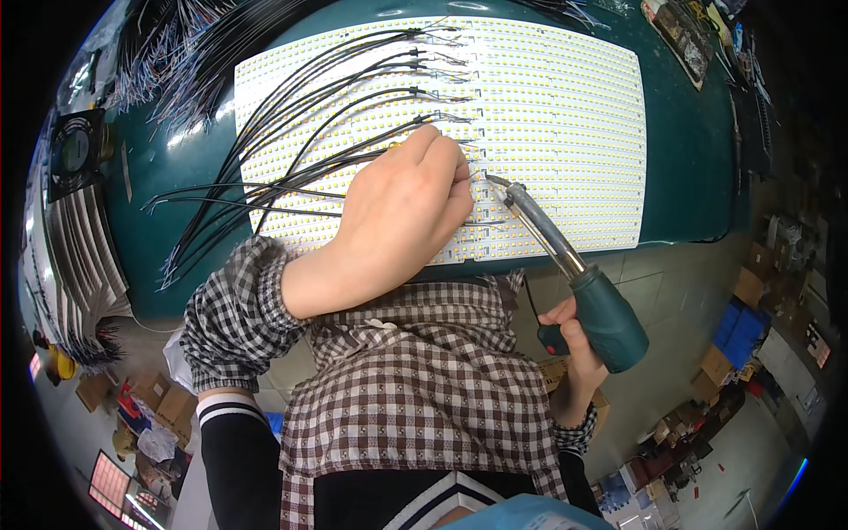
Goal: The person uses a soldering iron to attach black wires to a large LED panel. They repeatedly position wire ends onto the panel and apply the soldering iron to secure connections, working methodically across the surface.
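Observation:
A white panel of LED strips lies on the green table, dotted with rows of small yellow chips. Several black cables sweep in from the left, their thin stripped wires lying along the panel's middle seam. My left hand rests over the panel with fingers pinched at a black cable near that seam; the fingertips are partly hidden. In my right hand is a soldering gun with a dark green handle and metal barrel. Its tip touches or hovers at the seam, just right of my left fingertips.
Bundles of loose wires lie at the far left of the green table. A black fan and a stack of white panels stand at the left edge. A grimy tray sits at the far right. Boxes stand on the floor.

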`<state>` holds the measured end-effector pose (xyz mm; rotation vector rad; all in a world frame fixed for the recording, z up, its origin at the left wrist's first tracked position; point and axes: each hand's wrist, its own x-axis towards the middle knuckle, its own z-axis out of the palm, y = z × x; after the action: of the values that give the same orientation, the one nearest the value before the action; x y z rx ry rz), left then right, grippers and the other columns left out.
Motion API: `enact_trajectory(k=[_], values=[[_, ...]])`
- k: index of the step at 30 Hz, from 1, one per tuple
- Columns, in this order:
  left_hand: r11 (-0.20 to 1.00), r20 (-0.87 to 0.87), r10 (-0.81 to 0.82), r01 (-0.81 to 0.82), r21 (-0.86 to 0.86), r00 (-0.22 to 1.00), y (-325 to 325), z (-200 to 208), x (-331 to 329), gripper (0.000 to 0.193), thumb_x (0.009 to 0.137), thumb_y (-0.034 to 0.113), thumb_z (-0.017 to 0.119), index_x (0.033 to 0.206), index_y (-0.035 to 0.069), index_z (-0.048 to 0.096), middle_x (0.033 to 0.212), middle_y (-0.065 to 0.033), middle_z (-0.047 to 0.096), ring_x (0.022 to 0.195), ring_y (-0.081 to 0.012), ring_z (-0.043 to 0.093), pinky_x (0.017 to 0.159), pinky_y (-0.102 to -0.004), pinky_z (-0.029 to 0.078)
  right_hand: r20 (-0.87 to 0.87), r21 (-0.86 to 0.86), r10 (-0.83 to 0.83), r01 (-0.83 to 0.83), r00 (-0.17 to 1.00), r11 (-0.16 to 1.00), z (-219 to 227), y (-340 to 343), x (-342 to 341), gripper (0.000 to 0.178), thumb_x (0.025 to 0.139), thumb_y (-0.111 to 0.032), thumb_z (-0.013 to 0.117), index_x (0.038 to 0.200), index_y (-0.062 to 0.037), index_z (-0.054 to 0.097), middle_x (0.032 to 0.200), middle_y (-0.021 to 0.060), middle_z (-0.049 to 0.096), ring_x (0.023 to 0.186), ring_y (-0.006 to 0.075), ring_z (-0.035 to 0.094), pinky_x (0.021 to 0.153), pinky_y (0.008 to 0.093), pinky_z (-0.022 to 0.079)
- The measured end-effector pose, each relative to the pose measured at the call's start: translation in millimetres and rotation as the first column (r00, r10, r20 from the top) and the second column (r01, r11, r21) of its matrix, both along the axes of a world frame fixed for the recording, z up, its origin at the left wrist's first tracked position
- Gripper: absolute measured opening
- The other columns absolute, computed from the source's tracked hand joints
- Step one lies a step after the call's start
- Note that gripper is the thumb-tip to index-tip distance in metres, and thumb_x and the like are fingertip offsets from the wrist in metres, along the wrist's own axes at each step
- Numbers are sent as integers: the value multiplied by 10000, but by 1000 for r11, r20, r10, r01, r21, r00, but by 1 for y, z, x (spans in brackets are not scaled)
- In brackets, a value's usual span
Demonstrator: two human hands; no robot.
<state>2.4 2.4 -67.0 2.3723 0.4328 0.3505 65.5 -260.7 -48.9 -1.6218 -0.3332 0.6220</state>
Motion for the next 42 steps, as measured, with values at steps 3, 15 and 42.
enact_trajectory(k=[3, 15, 42], values=[[1000, 0, 1, -1, 2, 1000, -1, 1, 0, 109, 802, 67, 653, 840, 20, 562, 808, -141, 583, 703, -337, 610, 592, -429, 497, -8, 49, 11, -11, 1000, 999, 0, 0, 2, 74, 837, 80, 695, 893, 71, 647, 779, 123, 649, 711, 212, 646, 725, 397, 587], [969, 144, -124, 88, 231, 982, -9, 20, -32, 238, 782, 76, 736, 994, 68, 626, 953, -71, 596, 844, -273, 598, 716, -415, 459, 24, 7, -19, 19, 1000, 1000, 0, -6, 6, 454, 892, -178, 691, 1149, 163, 535, 827, 147, 615, 735, 229, 638, 706, 365, 592], [986, 16, -126, 124, 108, 992, -3, 18, -19, 137, 859, 38, 675, 940, 27, 565, 855, -115, 570, 721, -317, 586, 621, -399, 461, -9, 131, -83, 83, 997, 988, 2, -8, 11, 164, 860, -44, 699, 943, 83, 638, 880, 175, 655, 779, 255, 661, 724, 382, 578]])
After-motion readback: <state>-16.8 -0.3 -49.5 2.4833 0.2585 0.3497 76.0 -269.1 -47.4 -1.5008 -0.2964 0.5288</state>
